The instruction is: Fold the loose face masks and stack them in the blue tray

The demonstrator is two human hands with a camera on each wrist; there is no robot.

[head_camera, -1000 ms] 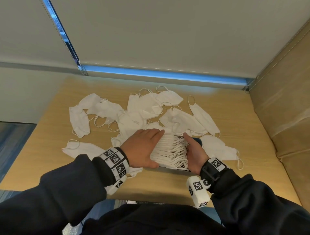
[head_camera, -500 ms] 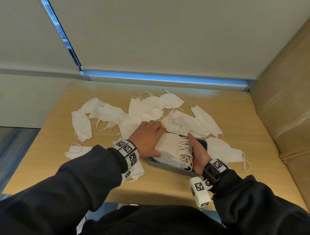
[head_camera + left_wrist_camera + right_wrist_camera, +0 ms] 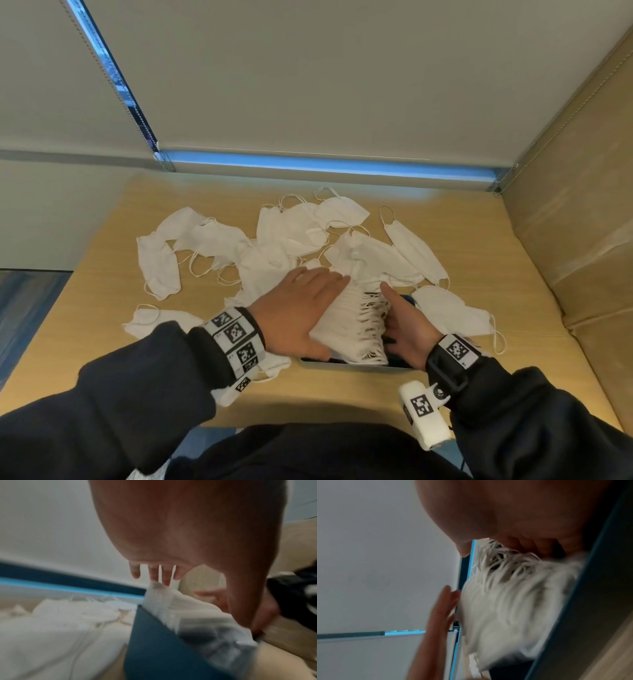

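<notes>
Dark sleeves (image 3: pixel 102 394), marker-printed wristbands (image 3: pixel 236 337), white wrist camera (image 3: pixel 424 414).

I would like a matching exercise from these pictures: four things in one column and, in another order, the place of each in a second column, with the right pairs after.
Things:
1. left hand
2. right hand
3. mask stack
4. loose masks

Places:
A. inside the blue tray
B. scattered on the table beyond the tray
C. flat on the stack's left side
D. against the stack's ear-loop side

Pairs: 1-C, 2-D, 3-A, 4-B
</notes>
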